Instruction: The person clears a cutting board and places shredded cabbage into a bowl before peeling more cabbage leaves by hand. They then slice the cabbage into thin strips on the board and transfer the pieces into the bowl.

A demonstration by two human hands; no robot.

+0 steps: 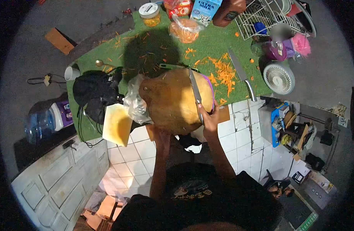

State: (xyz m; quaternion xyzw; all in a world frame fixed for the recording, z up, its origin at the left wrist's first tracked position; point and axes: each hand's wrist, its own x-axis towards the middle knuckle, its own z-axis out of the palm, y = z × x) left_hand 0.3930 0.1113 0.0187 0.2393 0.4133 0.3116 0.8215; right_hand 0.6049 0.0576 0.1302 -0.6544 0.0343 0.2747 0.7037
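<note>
I hold a round wooden cutting board point(171, 102) tilted above the counter's edge. My left hand point(160, 135) grips its lower edge from beneath and is mostly hidden by the board. My right hand point(209, 118) holds a knife point(195, 89) by the handle, with the blade laid flat along the board's right side. A purple bowl rim point(212, 91) shows just behind the board's right edge. Shredded carrot point(223, 71) lies scattered on the green turf mat point(107, 54) beyond the board.
A second knife point(242, 75) lies on the mat by a white fan point(279, 78). At the back stand a dish rack point(263, 17), milk carton point(206, 8), bagged food point(184, 30) and jar point(150, 13). A black bag point(93, 94), pale board point(117, 125) and water bottle point(42, 123) are on the left.
</note>
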